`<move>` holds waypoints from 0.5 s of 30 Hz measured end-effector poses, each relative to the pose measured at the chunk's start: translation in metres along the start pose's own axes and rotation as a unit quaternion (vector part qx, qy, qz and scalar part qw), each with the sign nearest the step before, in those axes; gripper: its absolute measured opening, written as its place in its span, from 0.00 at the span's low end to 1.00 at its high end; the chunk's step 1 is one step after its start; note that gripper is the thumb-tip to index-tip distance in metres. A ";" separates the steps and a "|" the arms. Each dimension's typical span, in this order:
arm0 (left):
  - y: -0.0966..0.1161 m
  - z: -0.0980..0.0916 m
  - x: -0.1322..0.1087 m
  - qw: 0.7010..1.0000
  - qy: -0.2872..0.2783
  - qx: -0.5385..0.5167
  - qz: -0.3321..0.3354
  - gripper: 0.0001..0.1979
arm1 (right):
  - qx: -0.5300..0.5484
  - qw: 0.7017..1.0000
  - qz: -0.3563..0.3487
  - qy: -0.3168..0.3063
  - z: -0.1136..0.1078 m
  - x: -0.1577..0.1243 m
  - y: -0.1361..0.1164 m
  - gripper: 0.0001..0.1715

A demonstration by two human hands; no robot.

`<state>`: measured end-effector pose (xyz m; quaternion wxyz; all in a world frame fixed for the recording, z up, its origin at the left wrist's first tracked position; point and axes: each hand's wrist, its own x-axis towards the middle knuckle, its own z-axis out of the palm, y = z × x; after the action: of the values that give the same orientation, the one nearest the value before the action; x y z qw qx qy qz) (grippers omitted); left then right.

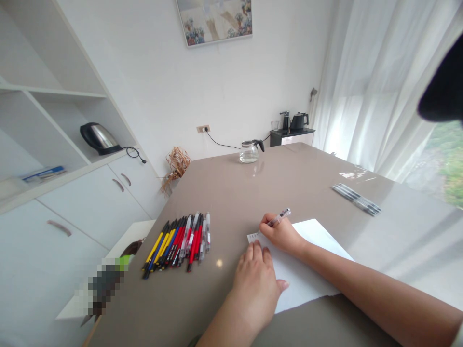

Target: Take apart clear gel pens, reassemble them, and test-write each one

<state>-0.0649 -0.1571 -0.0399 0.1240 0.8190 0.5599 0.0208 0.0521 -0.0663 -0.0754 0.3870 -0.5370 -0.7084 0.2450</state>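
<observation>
A sheet of white paper [302, 282] lies on the table before me, its near edge uneven, with a few small marks at its far left corner. My right hand [280, 233] is closed around a clear-barrelled pen [282, 217], the tip held down at that marked corner. Flat on the paper's left edge rests my left hand [255, 277], fingers stretched forward and thumb out to the right. To the left, a row of pens [177, 241] in yellow, blue, red, black and clear lies side by side. Several more clear pens [356, 198] lie together at the right.
A glass pot [249, 152] with a black handle stands at the table's [224, 193] far edge. Beyond it is a small black stand [289, 137] with a black kettle [298, 121]. White cabinets [83, 207] line the left, with a steel kettle [99, 138] on a shelf.
</observation>
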 end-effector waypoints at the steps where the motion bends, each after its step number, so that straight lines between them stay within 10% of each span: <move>1: 0.000 0.000 0.000 1.000 0.001 0.000 0.000 0.31 | 0.000 1.000 0.000 0.000 0.000 0.000 0.000 0.08; 15: 0.001 -0.001 -0.001 1.000 0.008 -0.003 0.007 0.31 | 0.002 1.000 -0.004 -0.009 -0.001 -0.002 -0.001 0.08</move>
<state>-0.0647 -0.1576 -0.0387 0.1217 0.8221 0.5554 0.0297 0.0524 -0.0681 -0.0749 0.3831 -0.5311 -0.7133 0.2498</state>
